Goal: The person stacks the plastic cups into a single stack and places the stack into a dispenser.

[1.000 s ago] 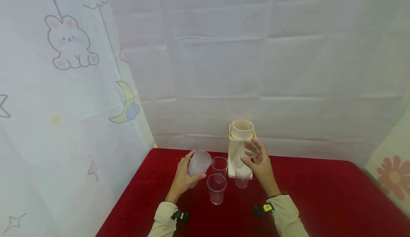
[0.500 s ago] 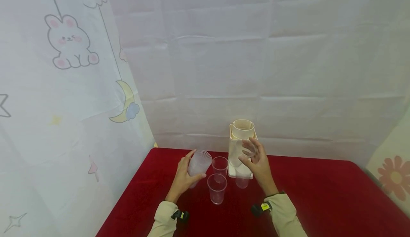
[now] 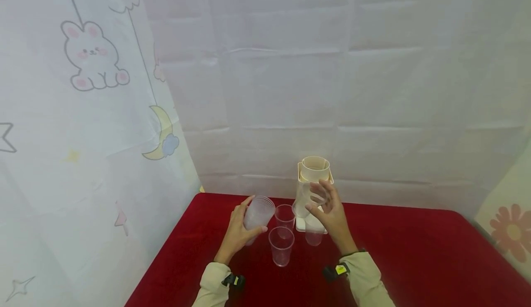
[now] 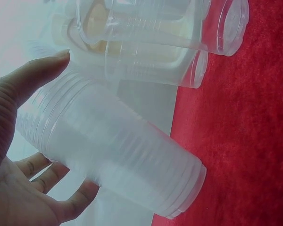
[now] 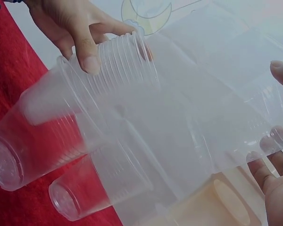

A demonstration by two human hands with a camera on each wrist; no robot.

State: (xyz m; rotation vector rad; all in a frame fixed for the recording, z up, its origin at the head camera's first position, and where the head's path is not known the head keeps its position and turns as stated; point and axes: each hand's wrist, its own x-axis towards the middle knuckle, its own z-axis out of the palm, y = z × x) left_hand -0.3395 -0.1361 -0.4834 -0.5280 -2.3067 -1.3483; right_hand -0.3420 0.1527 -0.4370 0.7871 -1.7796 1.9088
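Observation:
My left hand grips a nested stack of clear plastic cups, tilted with the rims up, thumb on one side and fingers on the other. My right hand holds a single clear plastic cup by its rim, raised in front of the cream holder. In the right wrist view that cup is faint between thumb and fingers. Between the hands, three cups stand upright on the red table: a front cup, a back cup and a right cup below my right hand.
A cream holder with a round open tube on top stands at the back of the red table, partly hidden by my right hand and its cup. A pale cloth wall rises behind, and a printed one on the left.
My right hand has shifted slightly left with its cup, toward the standing back cup. The left hand and its stack stay almost still.

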